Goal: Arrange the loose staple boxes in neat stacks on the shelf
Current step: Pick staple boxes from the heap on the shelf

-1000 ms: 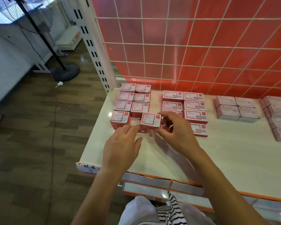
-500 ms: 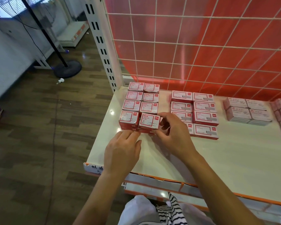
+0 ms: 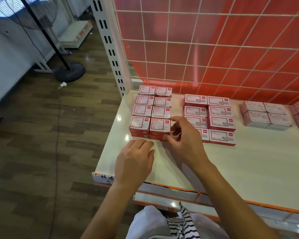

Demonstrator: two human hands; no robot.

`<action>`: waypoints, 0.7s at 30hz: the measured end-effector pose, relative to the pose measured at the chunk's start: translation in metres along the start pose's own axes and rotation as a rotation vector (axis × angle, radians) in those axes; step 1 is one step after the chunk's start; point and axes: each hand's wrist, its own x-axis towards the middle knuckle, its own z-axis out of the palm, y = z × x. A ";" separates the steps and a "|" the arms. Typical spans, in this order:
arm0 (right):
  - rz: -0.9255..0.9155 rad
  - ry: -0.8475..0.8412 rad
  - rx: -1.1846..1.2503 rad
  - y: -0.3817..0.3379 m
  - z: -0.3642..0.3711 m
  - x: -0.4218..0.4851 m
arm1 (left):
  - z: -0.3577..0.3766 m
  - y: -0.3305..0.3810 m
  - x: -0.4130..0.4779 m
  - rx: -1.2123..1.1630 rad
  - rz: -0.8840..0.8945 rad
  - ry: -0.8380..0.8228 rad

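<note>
**Squaring up the front stack**

The left hand is lying relaxed and empty on the shelf, just short of the boxes. The right hand is bracketing the front box with thumb and curved forefinger; whether it is pinching, I cannot tell. It should probably be nudging that corner flush, lightly. Ahead of the fingers, the staple boxes are showing eight tops. Right of the right hand, a second block is showing eight more, and beyond it are four pale packs.
</note>
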 end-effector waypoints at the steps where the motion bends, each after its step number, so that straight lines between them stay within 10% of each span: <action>1: 0.003 0.003 -0.003 0.000 0.001 0.000 | 0.000 0.000 0.000 0.000 0.000 -0.001; 21: 0.055 0.143 -0.047 -0.013 0.024 -0.011 | -0.005 0.002 0.002 0.001 0.029 -0.047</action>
